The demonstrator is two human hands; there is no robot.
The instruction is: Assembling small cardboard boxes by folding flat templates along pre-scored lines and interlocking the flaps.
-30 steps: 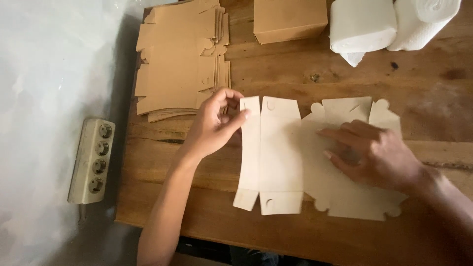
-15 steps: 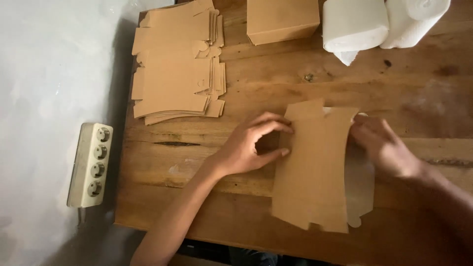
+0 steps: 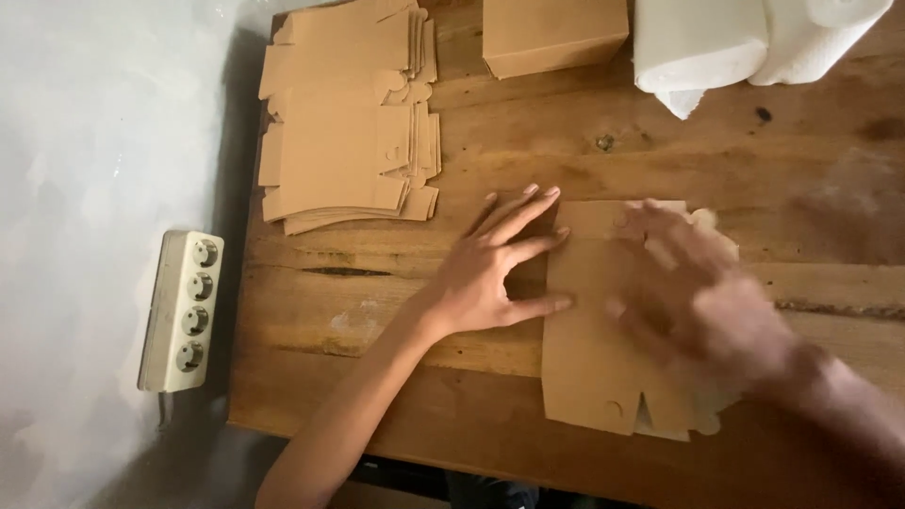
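Note:
A flat brown cardboard box blank [image 3: 589, 368] lies folded over on the wooden table [image 3: 396, 311]. My left hand [image 3: 495, 269] rests with fingers spread at the blank's left edge, fingertips touching the cardboard. My right hand [image 3: 702, 302], blurred by motion, lies flat and open on top of the blank, pressing on its right half. Neither hand grips anything.
A stack of flat brown box blanks [image 3: 344, 132] sits at the table's far left. A made-up brown box [image 3: 551, 33] and white paper rolls [image 3: 754, 38] stand at the far edge. A white power strip [image 3: 181, 311] lies off the table's left side on a grey floor.
The blank lay open and flat, then its left half was lifted and folded to the right. Now it lies folded shut and both hands press flat on it.

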